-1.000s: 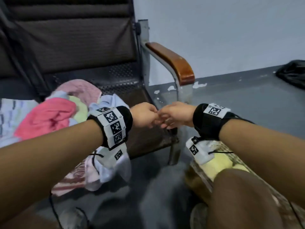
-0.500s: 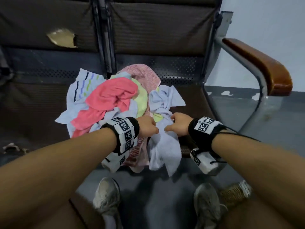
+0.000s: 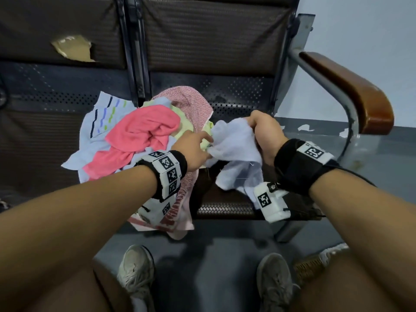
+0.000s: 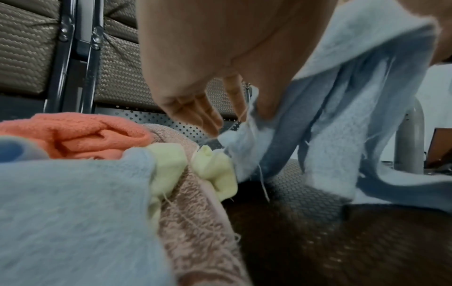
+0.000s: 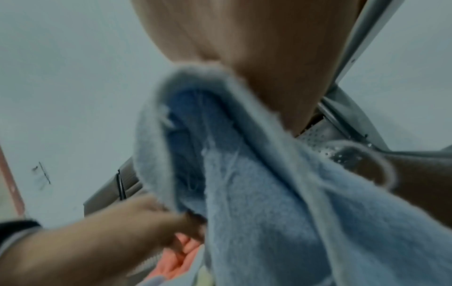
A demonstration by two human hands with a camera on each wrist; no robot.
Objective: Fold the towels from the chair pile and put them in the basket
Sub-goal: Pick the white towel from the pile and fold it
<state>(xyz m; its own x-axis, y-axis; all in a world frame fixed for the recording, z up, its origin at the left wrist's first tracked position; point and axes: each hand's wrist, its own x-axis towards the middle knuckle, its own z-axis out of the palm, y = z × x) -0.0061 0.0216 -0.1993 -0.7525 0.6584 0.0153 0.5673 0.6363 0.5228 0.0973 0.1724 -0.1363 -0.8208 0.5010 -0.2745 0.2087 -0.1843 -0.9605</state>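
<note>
While the right hand (image 3: 262,131) grips the pale blue terry towel (image 3: 234,145), the loose-fingered left hand (image 3: 194,149) should pinch its near-left corner, then spread it flat.

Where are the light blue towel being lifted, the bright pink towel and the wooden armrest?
light blue towel (image 3: 234,145): head view, on its bunched middle between the hands.
bright pink towel (image 3: 144,129): head view, on its crumpled top in the pile.
wooden armrest (image 3: 351,86): head view, on its upper surface.

Black wristbands (image 3: 299,166) with white square-code tags; grey sneakers (image 3: 136,270).
</note>
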